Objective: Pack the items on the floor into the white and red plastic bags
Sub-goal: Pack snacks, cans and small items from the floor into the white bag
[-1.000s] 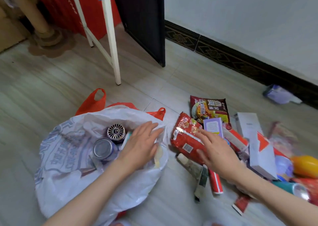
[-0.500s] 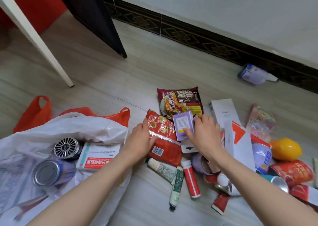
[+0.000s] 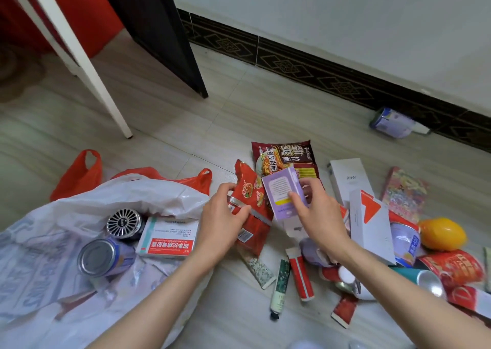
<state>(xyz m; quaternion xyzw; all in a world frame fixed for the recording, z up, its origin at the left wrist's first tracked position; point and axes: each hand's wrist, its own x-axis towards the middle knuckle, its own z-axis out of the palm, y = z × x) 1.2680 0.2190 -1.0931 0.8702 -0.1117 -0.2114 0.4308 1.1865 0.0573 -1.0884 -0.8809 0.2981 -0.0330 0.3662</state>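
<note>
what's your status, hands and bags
Left hand grips red snack packet; right hand holds purple box. White plastic bag open beside them. Nothing in the way.

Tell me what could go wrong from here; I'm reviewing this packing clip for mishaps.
The purple box in the right hand has an open bottom flap, so its contents might drop out. The white bag lies slumped, so the red packet in the left hand could slide back onto the floor.

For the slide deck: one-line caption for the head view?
Left hand grips red snack packet, right hand lifts purple box beside white bag.
</note>
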